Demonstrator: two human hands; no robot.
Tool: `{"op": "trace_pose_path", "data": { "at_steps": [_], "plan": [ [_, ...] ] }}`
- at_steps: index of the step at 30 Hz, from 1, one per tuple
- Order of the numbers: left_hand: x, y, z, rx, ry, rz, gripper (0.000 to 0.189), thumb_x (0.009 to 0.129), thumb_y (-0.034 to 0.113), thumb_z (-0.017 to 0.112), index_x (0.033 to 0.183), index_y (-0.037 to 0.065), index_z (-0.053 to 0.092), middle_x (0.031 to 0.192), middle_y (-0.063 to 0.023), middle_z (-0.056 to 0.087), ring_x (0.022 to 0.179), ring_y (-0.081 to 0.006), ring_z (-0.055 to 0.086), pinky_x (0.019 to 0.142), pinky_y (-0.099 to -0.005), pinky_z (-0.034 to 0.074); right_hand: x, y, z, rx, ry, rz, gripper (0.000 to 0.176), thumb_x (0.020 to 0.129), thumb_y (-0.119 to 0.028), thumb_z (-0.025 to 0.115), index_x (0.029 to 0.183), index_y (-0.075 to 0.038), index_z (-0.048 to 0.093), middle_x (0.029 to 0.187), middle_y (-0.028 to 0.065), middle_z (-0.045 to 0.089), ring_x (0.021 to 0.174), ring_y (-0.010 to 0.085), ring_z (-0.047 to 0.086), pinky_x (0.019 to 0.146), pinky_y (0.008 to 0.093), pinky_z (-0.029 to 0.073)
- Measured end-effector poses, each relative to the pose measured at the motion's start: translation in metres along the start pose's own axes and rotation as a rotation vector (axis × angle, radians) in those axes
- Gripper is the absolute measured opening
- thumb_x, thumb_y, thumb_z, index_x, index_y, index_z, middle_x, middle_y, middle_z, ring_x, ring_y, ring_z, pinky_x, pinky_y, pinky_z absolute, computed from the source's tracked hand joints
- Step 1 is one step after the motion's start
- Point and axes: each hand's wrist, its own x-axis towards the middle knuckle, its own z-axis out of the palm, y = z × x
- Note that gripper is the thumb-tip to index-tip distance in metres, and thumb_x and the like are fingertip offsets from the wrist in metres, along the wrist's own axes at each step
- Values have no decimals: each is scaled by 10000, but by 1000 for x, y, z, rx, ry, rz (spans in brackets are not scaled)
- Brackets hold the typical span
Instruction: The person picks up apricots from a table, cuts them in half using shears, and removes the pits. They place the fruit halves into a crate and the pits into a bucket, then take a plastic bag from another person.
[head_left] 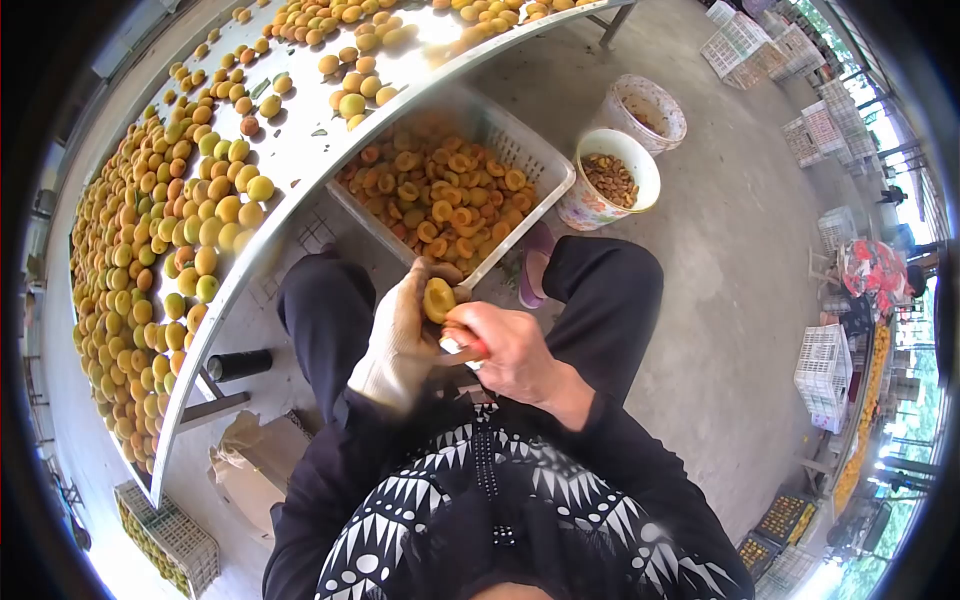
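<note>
My left hand (394,338), in a pale knitted glove, is closed around an apricot half (438,300) whose hollow cut face points up. Close beside it, my bare right hand (516,352) grips a small red-handled knife (474,346); the fingers hide most of it, and its blade is hard to make out. Both hands are over my lap, at the near corner of a white plastic crate (558,190). Many pitted apricot halves (450,190) fill that crate.
A metal-edged table (300,150) curves along the left, heaped with whole apricots (130,290). Right of the crate stand a flowered bucket (570,210) of apricot pits and another bucket (675,115). Stacked crates (825,375) line the right side. A cardboard box (255,455) lies at lower left.
</note>
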Motion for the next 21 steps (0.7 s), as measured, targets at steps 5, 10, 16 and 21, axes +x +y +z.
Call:
{"op": "trace_pose_path", "data": {
  "at_steps": [5,10,16,21],
  "plan": [
    [70,-35,7,-390,202,-445,355,1009,354,435,979,14,530,840,-147,586,679,-293,581,587,-359,489,18,0,-80,-186,342,216,176,809,-23,683,971,-43,616,793,78,637,607,143,605,566,281,481],
    [174,-50,17,470,104,32,320,846,268,625,958,-20,540,793,-179,593,721,-344,601,647,-398,521,60,81,-189,-697,461,570,314,847,-237,682,1039,11,679,742,212,661,625,311,649,592,396,487],
    [228,-41,-12,1341,54,572,365,681,213,811,840,-26,586,792,-208,655,794,-357,661,675,-425,531,57,133,-235,186,690,728,248,882,-209,664,965,23,685,643,62,608,455,128,496,481,288,415],
    [212,-1,17,-162,283,-130,209,977,228,519,963,28,576,864,-95,612,771,-238,647,726,-347,584,41,121,-199,1338,462,592,427,978,-289,538,1185,83,568,905,134,640,703,156,591,649,299,491]
  ]
}}
